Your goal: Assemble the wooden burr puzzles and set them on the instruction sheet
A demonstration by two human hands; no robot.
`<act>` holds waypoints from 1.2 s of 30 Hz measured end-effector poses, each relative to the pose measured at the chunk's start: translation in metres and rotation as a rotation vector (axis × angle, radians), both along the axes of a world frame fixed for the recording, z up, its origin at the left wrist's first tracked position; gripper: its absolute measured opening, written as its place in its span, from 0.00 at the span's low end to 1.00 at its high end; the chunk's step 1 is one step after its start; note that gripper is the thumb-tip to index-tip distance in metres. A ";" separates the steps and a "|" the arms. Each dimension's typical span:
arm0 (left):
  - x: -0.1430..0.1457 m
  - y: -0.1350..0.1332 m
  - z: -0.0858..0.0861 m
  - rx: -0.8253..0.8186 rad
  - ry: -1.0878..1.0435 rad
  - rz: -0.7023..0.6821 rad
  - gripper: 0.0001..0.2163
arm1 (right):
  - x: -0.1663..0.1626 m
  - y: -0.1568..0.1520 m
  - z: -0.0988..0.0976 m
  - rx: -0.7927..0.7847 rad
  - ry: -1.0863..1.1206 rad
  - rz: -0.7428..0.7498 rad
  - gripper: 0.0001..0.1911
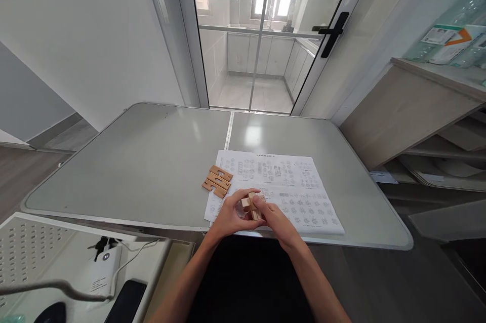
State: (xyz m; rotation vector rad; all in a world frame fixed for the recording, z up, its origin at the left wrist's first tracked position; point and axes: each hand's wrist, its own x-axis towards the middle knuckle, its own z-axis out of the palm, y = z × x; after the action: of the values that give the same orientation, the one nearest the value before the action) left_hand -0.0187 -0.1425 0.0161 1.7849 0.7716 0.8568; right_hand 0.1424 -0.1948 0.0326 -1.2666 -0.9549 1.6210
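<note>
Between my two hands is a pale wooden burr puzzle [251, 202], its short bars crossing one another. My left hand [232, 215] is closed around its left side, with the thumb underneath. My right hand [272, 215] grips it from the right, thumb pressed on top. The fingers hide part of the puzzle. Below the hands lies a printed instruction sheet [299, 181] covered in small diagrams. Just left of my left hand, several flat notched wooden pieces [218, 181] sit side by side, partly over the sheet's left edge.
The grey folding table [152, 161] has a seam down its middle. At lower left, a white cart [45, 257] holds a black phone [127, 303], a white power bank [105, 267], keys [100, 247] and a cable. A shelf [429, 95] with plastic bottles stands right; a glass door [258, 49] is behind.
</note>
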 end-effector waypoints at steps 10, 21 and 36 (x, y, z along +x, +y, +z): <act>-0.004 0.001 0.001 -0.121 -0.058 -0.003 0.33 | 0.023 -0.005 -0.003 0.326 -0.413 -0.109 0.25; -0.005 0.001 0.004 -0.160 -0.194 -0.120 0.33 | 0.024 -0.004 0.007 0.554 -0.533 -0.016 0.16; -0.002 -0.001 0.004 -0.008 -0.060 -0.079 0.35 | 0.023 -0.003 -0.002 0.234 -0.263 0.007 0.30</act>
State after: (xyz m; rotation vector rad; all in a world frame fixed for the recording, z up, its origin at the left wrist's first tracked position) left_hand -0.0205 -0.1432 0.0205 1.7624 0.6608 0.8496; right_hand 0.1656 -0.1974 0.0302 -1.3332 -1.2715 1.3227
